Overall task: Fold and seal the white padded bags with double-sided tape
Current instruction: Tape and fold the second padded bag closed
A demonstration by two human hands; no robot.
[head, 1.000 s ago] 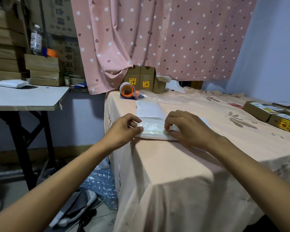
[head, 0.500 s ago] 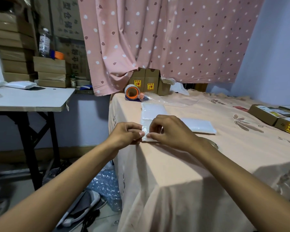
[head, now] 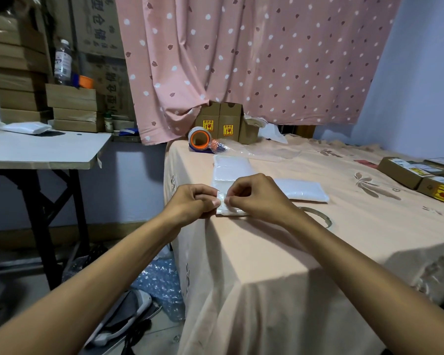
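A white padded bag lies flat near the left edge of the peach-clothed table. Its near end is folded over and sits under my fingers. My left hand pinches the near left corner of the bag. My right hand pinches the same edge just beside it, fingertips almost touching the left hand's. A second white padded bag lies flat to the right, behind my right hand. A thin curled strip lies on the cloth right of my right wrist.
An orange-cored tape roll and clear plastic wrap lie at the table's far left. Brown boxes stand by the pink curtain; more boxes sit at the right edge. A white side table stands left, bubble wrap on the floor.
My right hand moved left from pressing the middle of the folded bag to its near left corner, meeting the left hand. Both now pinch that corner. The second bag became visible.
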